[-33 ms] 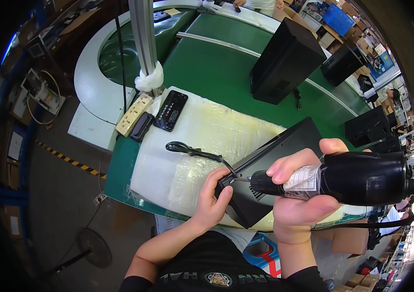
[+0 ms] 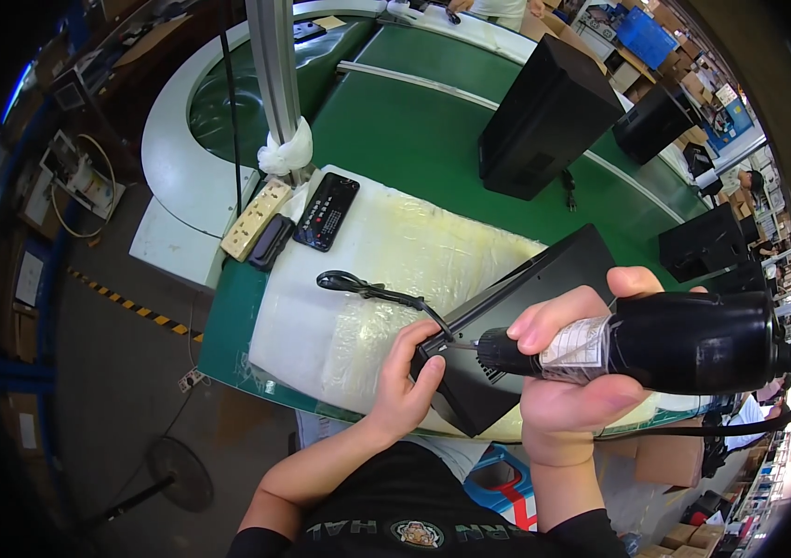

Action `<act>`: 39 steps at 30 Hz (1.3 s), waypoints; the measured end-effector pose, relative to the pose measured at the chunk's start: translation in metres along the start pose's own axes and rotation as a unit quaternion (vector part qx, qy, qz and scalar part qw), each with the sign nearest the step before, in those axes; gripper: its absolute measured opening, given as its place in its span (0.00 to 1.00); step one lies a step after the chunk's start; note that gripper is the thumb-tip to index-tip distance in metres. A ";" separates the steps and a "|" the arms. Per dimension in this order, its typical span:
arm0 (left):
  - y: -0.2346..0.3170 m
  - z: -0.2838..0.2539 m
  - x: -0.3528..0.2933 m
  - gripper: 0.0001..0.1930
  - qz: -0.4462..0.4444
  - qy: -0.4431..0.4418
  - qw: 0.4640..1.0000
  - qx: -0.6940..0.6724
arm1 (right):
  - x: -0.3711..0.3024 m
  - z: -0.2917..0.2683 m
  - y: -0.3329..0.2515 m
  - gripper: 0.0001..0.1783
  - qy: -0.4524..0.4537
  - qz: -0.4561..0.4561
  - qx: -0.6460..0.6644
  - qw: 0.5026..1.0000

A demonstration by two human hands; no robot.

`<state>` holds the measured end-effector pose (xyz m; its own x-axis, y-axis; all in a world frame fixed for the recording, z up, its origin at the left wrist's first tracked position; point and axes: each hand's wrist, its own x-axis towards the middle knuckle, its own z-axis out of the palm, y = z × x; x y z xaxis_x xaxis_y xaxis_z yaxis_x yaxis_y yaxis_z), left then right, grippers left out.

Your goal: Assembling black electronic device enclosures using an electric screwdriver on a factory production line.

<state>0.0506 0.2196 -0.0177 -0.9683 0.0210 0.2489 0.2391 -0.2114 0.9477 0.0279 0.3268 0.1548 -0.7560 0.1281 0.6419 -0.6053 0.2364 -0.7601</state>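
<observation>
On a foam pad (image 2: 395, 223) lies a black speaker box (image 2: 558, 279), tilted across it, with slots in its panel and a corded black plug lead (image 2: 372, 289) coming from its near left end. My left hand (image 2: 405, 386) is closed round that end, thumb on the near side. A black corded electric screwdriver (image 2: 693, 342) with a taped white label is gripped in my right hand (image 2: 568, 358). Its bit points left and meets the box's panel near my left fingertips; whether a screw sits under the tip is too small to tell.
A black phone-like device (image 2: 327, 212), a dark oblong object (image 2: 272, 242) and a cream power strip (image 2: 256, 220) lie by a metal post (image 2: 274, 84). An upright black speaker (image 2: 549, 116) stands on the green conveyor (image 2: 405, 121), others farther right. Someone's hand (image 2: 459, 6) shows at the far edge.
</observation>
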 end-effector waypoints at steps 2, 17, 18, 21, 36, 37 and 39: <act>0.001 0.000 0.000 0.18 0.005 0.004 1.000 0.012 | -0.003 0.001 -0.001 0.48 0.005 -0.005 -0.007 1.000; 0.003 0.002 0.004 0.16 -0.017 0.011 1.000 -0.019 | 0.001 0.001 0.003 0.48 -0.046 -0.004 0.018 0.999; 0.003 0.001 0.003 0.16 -0.016 0.012 1.000 -0.019 | 0.002 -0.001 0.004 0.51 -0.110 0.010 -0.016 0.994; 0.002 -0.001 0.002 0.17 0.000 0.003 1.000 -0.003 | 0.003 0.001 0.003 0.51 -0.105 0.007 -0.016 0.994; 0.008 -0.006 0.004 0.18 0.021 -0.004 1.000 0.012 | 0.001 0.024 0.008 0.51 -0.061 -0.034 -0.024 0.997; 0.007 -0.006 0.005 0.18 0.024 -0.011 1.000 0.007 | -0.001 0.024 0.007 0.51 -0.062 -0.034 -0.025 0.997; 0.006 -0.010 0.005 0.19 0.028 -0.017 0.999 0.006 | -0.004 0.029 0.008 0.51 -0.018 -0.047 -0.009 0.999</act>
<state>0.0461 0.2086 -0.0132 -0.9505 0.0421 0.3077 0.2936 -0.2014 0.9345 0.0184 0.3006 0.1432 -0.7050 0.0692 0.7058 -0.6695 0.2632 -0.6946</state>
